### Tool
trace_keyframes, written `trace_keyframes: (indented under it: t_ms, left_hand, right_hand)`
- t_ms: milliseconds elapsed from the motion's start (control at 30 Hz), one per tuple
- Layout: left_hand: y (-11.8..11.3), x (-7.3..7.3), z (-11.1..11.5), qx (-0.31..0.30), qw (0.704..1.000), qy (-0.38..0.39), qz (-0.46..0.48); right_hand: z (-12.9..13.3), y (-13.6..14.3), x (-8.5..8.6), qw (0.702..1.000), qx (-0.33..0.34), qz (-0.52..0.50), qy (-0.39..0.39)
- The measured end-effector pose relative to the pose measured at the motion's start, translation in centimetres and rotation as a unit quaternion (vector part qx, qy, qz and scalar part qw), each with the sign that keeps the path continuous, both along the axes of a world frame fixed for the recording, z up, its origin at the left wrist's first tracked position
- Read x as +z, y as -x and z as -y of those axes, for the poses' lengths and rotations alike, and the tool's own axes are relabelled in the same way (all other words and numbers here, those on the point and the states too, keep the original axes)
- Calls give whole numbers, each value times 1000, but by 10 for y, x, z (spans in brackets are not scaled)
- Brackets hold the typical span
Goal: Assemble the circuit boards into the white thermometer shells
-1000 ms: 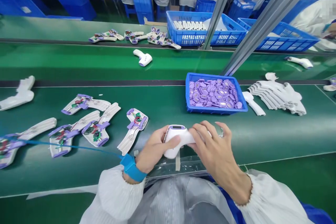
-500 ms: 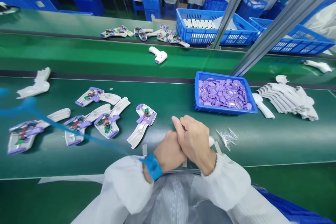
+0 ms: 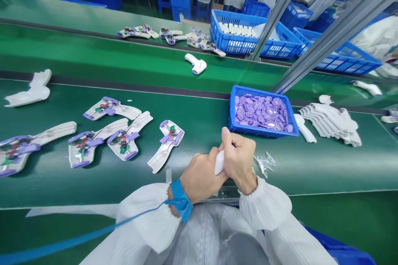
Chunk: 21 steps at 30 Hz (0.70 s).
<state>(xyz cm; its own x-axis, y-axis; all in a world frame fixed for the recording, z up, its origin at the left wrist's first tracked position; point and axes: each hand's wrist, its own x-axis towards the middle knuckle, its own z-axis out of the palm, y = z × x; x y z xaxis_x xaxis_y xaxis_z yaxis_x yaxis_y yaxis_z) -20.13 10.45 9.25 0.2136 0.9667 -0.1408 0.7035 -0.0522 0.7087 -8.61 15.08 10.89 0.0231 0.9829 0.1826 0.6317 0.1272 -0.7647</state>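
My left hand [image 3: 202, 176], with a blue strap [image 3: 180, 201] around its wrist, is closed around a white plastic thermometer-gun housing [image 3: 219, 162]. Pressed up against it, my right hand [image 3: 240, 155] is closed on the same housing, thumb raised. Only a smooth white patch shows between the hands; the fingers cover the rest. Left of the hands lies an opened half-housing [image 3: 168, 145] with purple trim, a green board and wires. Several similar opened units [image 3: 124, 143] lie farther left. Small clear plastic pieces [image 3: 265, 163] lie beside my right hand.
A blue bin [image 3: 264, 130] of purple oval parts stands ahead right, near stacked white shells [image 3: 331, 122]. A white thermometer gun [image 3: 195, 64] lies on the green conveyor [image 3: 124, 58]. A metal post [image 3: 329, 33] slants across the right. Blue crates [image 3: 245, 43] and co-workers are beyond.
My hands have turned, baring the white housing between them. The blue cord has swung down over my left sleeve. The thermometer gun on the conveyor sits slightly farther right; the view has shifted.
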Motion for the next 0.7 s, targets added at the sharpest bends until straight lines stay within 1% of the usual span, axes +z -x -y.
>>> trace_keyframes:
  t_ms: [67, 100, 167, 200, 267, 300, 333, 400, 467, 533, 600, 700]
  left_hand:
    - [11, 10, 2, 11, 999, 41, 14]
    - [20, 15, 4, 12, 998, 53, 12]
    - [40, 23, 8, 10, 999, 44, -5]
    - [50, 25, 9, 10, 999, 30, -12]
    - [62, 26, 10, 19, 1000, -3, -17]
    - [65, 25, 10, 32, 999, -21, -18]
    - [65, 23, 9, 45, 998, -33, -16]
    - [62, 21, 7, 67, 996, -51, -9]
    - [58, 19, 5, 80, 994, -70, -5]
    - [54, 18, 4, 91, 991, -94, -16]
    - [52, 16, 2, 108, 987, -113, -29]
    - [52, 13, -3, 122, 982, -140, -27]
  right_hand:
    - [-17, -18, 6, 999, 42, 10, 18]
    - [-29, -30, 9, 998, 53, 38, 20]
    - [-62, -55, 13, 990, 55, 129, 6]
    - [-79, -66, 12, 980, 67, 189, 1]
    - [-113, -79, 7, 965, 98, 243, 24]
    - [-127, -82, 3, 959, 111, 256, 41]
    - [-138, -82, -2, 956, 118, 263, 55]
    - [-152, -80, -9, 950, 123, 278, 67]
    - [-154, -78, -11, 949, 124, 283, 60]
    - [-148, -80, -7, 953, 122, 276, 38]
    - [-135, -84, 2, 958, 112, 262, 11]
    - [-106, -93, 18, 972, 104, 209, -15]
